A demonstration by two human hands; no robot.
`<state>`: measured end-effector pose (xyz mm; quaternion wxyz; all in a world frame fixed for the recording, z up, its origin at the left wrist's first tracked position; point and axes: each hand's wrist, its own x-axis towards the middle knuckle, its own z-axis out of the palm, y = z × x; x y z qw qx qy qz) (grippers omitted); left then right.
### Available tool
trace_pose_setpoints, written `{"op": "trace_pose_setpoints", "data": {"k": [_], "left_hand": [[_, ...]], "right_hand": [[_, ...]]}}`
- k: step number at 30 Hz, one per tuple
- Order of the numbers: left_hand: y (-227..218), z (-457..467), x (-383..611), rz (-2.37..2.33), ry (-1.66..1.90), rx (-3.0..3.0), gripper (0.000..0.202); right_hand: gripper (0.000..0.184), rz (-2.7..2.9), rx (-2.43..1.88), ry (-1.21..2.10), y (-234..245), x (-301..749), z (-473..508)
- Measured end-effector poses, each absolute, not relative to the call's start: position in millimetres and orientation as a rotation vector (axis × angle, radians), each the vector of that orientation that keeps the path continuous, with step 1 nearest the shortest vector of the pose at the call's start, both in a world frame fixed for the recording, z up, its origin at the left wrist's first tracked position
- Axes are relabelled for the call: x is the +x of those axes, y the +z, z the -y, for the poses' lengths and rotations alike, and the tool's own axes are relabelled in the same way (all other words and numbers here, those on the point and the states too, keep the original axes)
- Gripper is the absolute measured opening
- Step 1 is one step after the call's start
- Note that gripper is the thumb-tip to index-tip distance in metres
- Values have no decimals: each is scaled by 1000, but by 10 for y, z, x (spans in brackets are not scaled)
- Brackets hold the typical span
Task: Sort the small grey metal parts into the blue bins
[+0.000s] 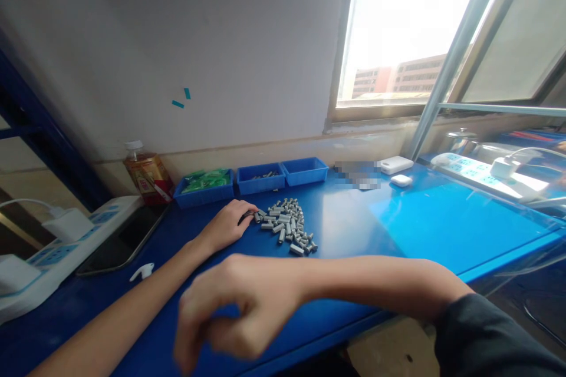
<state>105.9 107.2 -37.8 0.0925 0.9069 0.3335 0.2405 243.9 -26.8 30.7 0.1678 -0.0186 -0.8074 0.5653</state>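
My left hand [229, 224] rests on the blue tabletop with its fingers bent at the left edge of a pile of small silver metal pieces [285, 221]. Some of these look like hex standoffs, others like short screws. The fingertips touch the pieces there, and something dark shows under them; what they grip is hard to make out. Nearer to me, my right hand [241, 303] hangs above the table's front part, slightly blurred. Its fingers are curled toward the thumb, and whatever lies between the tips is hidden.
Along the wall stand a blue bin of green pieces [206, 184], a blue bin with small metal parts [260, 179] and another blue bin [305, 171]. At left are a bottle [148, 174], a phone [126, 241], a white earbud [142, 271] and a power strip [66, 253].
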Motion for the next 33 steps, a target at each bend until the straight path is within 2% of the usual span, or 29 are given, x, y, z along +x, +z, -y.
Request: {"op": "trace_pose_setpoints", "data": {"k": [2, 3, 6, 8, 11, 13, 19, 24, 27, 30, 33], "left_hand": [[-377, -1090, 1046, -1014, 699, 2665, 18], [-377, -1098, 1039, -1030, 703, 2651, 17], [-380, -1114, 1033, -1092, 858, 2492, 18], [-381, -1120, 1048, -1063, 974, 2245, 27], [-366, -1104, 1094, -933, 992, 1906, 47], [-349, -1074, 1124, -891, 974, 1804, 58], [-361, -1042, 1138, -876, 1004, 1763, 70], [-437, -1101, 1137, -995, 1092, 1849, 49], [-464, -1096, 1152, -1038, 1037, 2172, 31], [-473, -1067, 1162, -937, 869, 2496, 29], [-472, -1040, 1158, -949, 810, 2581, 27]], "right_hand": [[22, 2296, -478, 935, 235, 2627, -3], [22, 2247, -651, 701, 175, 2719, -148], [22, 2125, -985, 249, -33, 2939, -534], [22, 2113, -1106, 88, -137, 3022, -697], [29, 2183, -1102, 11, -201, 3058, -789], [26, 2243, -1062, 7, -208, 3045, -787], [17, 2295, -998, 10, -214, 2989, -723], [11, 2197, -1130, -176, -145, 3081, -835], [14, 2016, -1332, -285, -56, 3233, -1060], [21, 1899, -1565, -320, 20, 3365, -1306], [28, 1875, -1653, -309, 24, 3399, -1404]]}}
